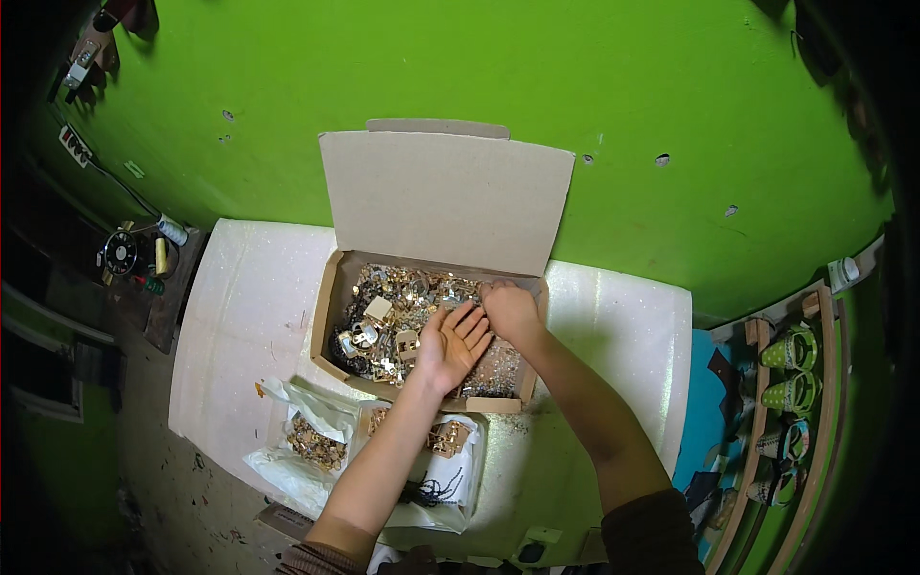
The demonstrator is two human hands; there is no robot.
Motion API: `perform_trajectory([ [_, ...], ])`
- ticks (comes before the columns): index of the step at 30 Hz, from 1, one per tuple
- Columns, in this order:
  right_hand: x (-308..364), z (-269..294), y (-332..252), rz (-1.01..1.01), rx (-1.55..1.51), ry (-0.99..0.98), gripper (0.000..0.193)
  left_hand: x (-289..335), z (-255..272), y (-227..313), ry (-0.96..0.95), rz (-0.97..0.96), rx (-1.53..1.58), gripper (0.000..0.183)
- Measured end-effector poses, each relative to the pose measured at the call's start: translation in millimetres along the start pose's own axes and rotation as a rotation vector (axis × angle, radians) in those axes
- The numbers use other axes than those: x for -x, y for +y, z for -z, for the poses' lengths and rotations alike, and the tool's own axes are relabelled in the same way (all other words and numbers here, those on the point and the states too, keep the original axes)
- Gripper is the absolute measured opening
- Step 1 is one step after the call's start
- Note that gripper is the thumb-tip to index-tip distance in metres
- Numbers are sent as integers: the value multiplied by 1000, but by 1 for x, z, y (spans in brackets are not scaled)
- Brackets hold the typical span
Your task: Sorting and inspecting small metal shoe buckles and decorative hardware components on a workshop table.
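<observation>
A cardboard box [326,356] with its lid [448,199] raised holds a heap of small gold, silver and black metal pieces [383,335], perhaps buckles and fittings. My left hand [452,347] is over the middle of the heap, palm up, fingers spread and slightly curved; I see nothing in it. Just right of it, my right hand [510,311] reaches into the far right part of the box. Its fingers are curled together at the pieces, and whatever they pinch is hidden.
The box stands on a pale sparkly table [254,297] against a green wall [671,86]. In front lie a plastic bag [287,468] of gold pieces and a white tray [470,494] with black strands. A sewing machine wheel [120,251] stands left; sandals [791,391] fill a wooden rack right.
</observation>
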State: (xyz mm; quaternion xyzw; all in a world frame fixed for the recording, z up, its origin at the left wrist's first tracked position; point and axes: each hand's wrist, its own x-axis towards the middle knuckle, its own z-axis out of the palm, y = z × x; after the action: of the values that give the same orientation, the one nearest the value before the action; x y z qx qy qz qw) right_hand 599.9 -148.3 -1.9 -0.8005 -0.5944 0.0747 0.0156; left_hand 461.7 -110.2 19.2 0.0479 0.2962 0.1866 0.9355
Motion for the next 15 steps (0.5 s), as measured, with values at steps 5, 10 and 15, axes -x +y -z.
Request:
perform_trajectory([
  [5,5,24,-6,-62,-247,-84,25,7,12,19,88,-94,-5,34],
  [10,-4,22,11,-70,-597,-160,32,16,17,18,225,-263,-6,28],
  [15,-6,26,4,-200,-1215,-388,30,21,23,23,158,-255,29,28],
])
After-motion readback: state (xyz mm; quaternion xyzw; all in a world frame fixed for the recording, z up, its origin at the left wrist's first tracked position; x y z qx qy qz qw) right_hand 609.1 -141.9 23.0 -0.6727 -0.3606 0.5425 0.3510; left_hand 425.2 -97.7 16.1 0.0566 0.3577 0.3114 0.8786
